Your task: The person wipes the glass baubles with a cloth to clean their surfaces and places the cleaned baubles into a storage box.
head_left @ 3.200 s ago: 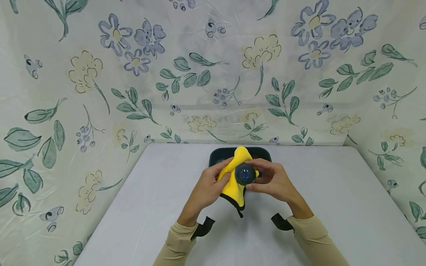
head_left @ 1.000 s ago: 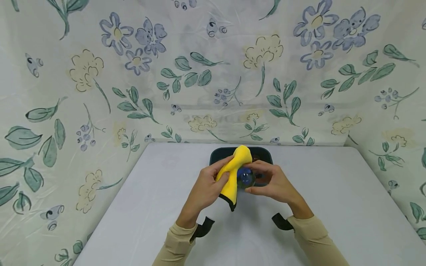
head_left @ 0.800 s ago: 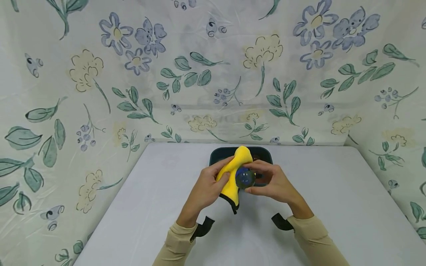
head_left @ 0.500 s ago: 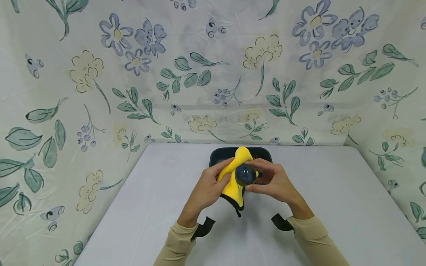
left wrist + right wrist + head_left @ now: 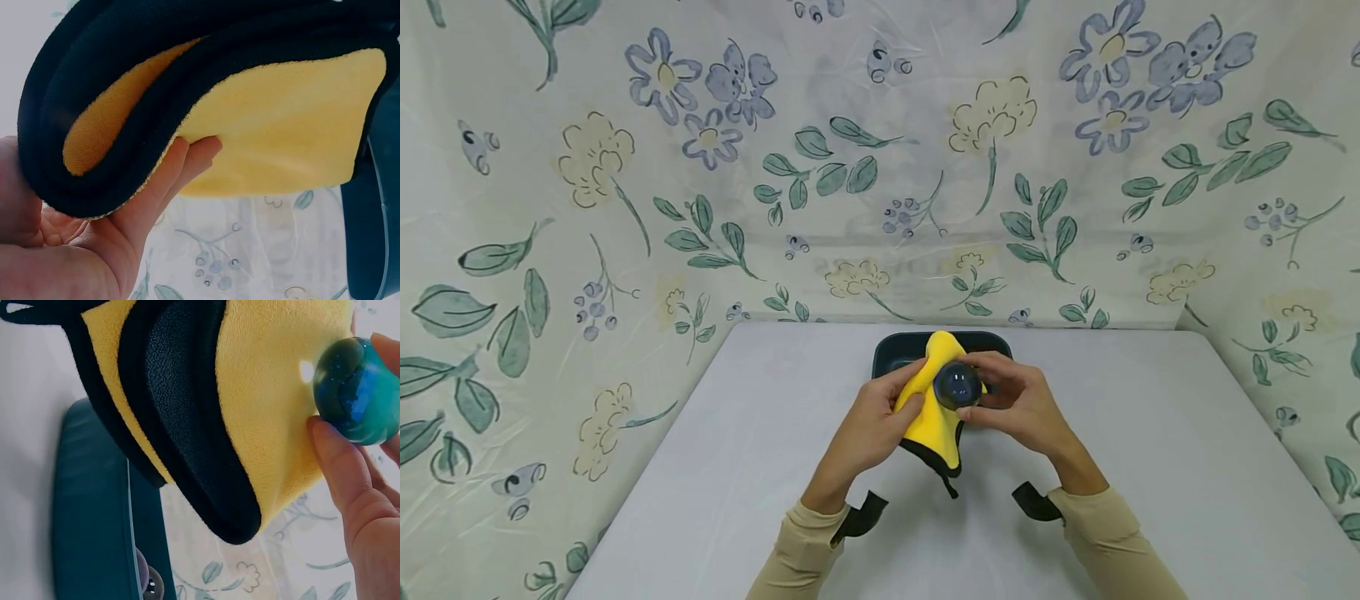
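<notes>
My left hand [image 5: 880, 421] grips a yellow cloth [image 5: 938, 429] edged in black, its lower corner with a small loop hanging down. In the left wrist view the cloth [image 5: 281, 119] drapes in folds over the fingers. A glossy dark blue, see-through glass ball [image 5: 958, 384] is pinched between the thumb and fingers of my right hand [image 5: 1018, 400], in front of the cloth. Seen from the right wrist, the ball [image 5: 353, 390] looks blue-green and lies against or very close to the yellow side of the cloth [image 5: 281, 394].
Behind the hands a dark teal tray [image 5: 891, 350] stands at the far edge of the white table [image 5: 775, 417]; hands and cloth partly cover it. Small round items [image 5: 151, 584] sit inside it. A floral curtain [image 5: 880, 167] encloses the back and sides.
The ball has risen slightly and looks darker now. The cloth has shifted from beside and partly over the ball to spread wider behind and below it. Both hands keep their hold.
</notes>
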### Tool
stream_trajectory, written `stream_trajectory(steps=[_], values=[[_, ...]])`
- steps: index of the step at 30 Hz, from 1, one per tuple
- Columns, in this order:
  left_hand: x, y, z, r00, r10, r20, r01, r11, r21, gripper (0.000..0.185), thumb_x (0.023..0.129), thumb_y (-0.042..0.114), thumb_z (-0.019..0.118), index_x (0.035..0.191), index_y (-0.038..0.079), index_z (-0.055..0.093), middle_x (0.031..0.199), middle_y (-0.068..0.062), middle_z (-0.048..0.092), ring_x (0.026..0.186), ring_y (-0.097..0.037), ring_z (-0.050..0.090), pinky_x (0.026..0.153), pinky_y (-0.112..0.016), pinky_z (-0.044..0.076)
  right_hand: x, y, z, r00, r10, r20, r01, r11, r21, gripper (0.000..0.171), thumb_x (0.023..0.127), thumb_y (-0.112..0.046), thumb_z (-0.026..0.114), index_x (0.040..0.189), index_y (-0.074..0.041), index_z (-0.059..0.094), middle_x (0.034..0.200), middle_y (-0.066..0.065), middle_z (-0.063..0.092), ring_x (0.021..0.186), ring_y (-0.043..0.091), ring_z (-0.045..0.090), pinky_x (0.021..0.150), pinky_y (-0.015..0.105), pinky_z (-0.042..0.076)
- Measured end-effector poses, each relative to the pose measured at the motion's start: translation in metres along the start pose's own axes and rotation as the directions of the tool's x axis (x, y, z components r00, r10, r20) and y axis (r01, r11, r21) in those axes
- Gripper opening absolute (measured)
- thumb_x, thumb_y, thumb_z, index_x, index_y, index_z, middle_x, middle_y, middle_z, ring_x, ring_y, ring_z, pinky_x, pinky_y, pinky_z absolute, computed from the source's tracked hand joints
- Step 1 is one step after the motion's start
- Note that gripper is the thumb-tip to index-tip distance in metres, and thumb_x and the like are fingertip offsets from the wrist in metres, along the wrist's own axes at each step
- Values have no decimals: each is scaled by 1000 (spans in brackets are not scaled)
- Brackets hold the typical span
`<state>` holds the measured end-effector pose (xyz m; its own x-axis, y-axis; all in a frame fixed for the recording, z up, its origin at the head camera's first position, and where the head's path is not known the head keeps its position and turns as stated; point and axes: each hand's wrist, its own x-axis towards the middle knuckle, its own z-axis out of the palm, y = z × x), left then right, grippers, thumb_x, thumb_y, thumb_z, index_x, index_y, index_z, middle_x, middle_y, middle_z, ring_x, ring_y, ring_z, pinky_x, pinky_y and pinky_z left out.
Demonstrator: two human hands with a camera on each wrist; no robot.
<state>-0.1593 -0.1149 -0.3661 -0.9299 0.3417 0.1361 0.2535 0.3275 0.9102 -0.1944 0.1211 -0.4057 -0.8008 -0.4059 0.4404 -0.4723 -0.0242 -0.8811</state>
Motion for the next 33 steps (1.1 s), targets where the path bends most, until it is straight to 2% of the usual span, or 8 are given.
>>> stream_trajectory(steps=[8, 17, 25, 33], values=[[-1, 4, 2, 1000, -31, 1, 31, 1000, -5, 53, 105, 13, 54, 156, 4, 43, 111, -17, 69, 84, -16, 66, 75, -22, 59, 0, 1, -2, 999, 9, -49, -9, 1000, -6, 56, 81, 7, 80, 135, 3, 63, 133, 20, 59, 111, 11, 70, 89, 26, 62], [-2, 3, 3, 999, -45, -8, 45, 999, -5, 53, 105, 12, 55, 156, 4, 44, 114, -17, 69, 83, -16, 66, 75, -22, 60, 0, 2, -5, 998, 43, -52, -43, 999, 0, 60, 83, 5, 79, 140, 0, 60, 137, 17, 60, 114, 9, 69, 93, 27, 61], [-3, 5, 3, 998, -50, -37, 50, 999, -4, 52, 104, 12, 56, 155, 7, 46, 115, -18, 69, 83, -17, 65, 75, -23, 60, 1, 5, -9, 997, 44, -58, -51, 991, -125, 61, 84, -2, 80, 142, -4, 61, 138, 17, 64, 119, 1, 64, 100, 25, 56], [-6, 7, 3, 997, -40, -67, 38, 999, -17, 51, 104, 10, 56, 154, 10, 49, 125, -19, 67, 87, -20, 66, 77, -26, 62, 1, 10, -9, 994, 87, -65, -95, 986, -140, 58, 82, -4, 83, 137, -6, 64, 134, 15, 67, 114, 3, 67, 99, 25, 57]])
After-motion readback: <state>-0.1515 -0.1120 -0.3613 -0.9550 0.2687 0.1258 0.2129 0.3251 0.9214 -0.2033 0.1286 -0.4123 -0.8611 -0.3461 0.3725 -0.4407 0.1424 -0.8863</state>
